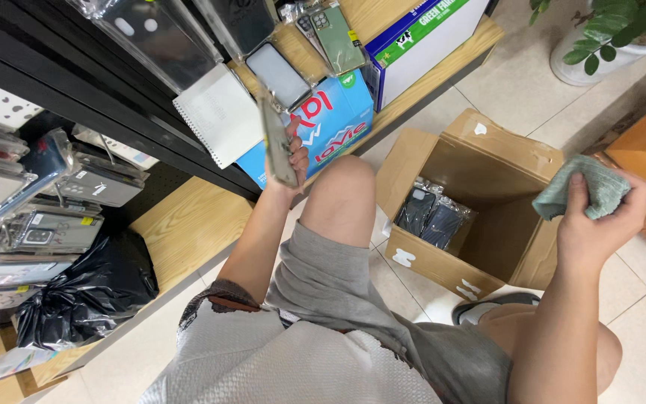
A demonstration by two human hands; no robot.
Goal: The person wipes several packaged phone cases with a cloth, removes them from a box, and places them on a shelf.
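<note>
A small shop selling phone accessories: dark shelves [76,82] hold many bagged phone cases [9,187], more lie on the wooden ledge [188,217], and a cardboard box [480,202] holds further stock.

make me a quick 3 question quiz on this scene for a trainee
1. True or false: the right hand holds a green cloth.
2. What does the left hand hold up?
A. a spiral notebook
B. a phone case
C. a black bag
3. Fill in: the open cardboard box on the floor has dark packaged phone cases ____ it.

Key
1. True. The cloth is bunched in the fingers, above the box.
2. B. A phone case seen nearly edge-on; the spiral notebook lies on the wooden shelf.
3. inside
</note>
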